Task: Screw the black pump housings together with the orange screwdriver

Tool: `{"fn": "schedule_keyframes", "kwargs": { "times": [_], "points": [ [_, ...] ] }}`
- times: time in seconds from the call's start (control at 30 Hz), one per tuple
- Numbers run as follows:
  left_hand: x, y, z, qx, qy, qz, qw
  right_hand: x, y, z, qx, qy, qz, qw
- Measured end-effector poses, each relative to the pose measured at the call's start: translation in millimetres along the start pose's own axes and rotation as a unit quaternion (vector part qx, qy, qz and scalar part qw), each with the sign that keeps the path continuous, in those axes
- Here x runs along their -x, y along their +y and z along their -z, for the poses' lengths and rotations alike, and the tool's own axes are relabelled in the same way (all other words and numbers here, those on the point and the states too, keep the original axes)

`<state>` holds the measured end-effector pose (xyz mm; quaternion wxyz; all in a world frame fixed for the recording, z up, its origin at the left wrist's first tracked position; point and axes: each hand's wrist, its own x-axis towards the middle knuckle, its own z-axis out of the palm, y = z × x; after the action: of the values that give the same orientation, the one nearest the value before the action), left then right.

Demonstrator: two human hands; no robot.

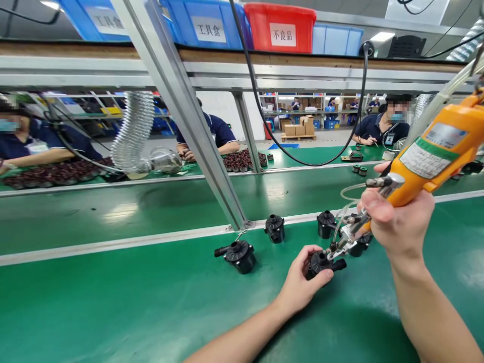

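4 round black plastic housings (241,257) stand nearby. Your left fingers (323,278) hold a 5th housing (319,261), your right fingers (378,206) an orange power tool (410,179).

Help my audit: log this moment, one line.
left hand: holding black round plastic housing; right hand: holding orange handheld tool; tip: at housing

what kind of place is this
Probably a factory assembly line: the right hand holds an orange power tool, several black housings stand on a green worktop, and people in dark shirts sit opposite.
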<state>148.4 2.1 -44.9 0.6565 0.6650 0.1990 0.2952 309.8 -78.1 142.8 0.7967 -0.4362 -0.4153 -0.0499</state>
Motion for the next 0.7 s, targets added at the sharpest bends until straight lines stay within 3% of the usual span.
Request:
{"fn": "schedule_keyframes", "kwargs": {
  "times": [0.27,0.5,0.7],
  "points": [
    [-1,6,0.9,-0.001,-0.009,0.007,1.0,2,-3,-3,-0.042,-0.014,-0.047,0.998],
    [-3,8,0.1,0.01,-0.008,0.0,1.0,16,1,-21,0.035,-0.071,-0.004,0.997],
    [-5,14,-0.5,0.034,-0.017,0.001,0.999,24,5,-27,0.049,-0.072,-0.013,0.996]
  ]
}}
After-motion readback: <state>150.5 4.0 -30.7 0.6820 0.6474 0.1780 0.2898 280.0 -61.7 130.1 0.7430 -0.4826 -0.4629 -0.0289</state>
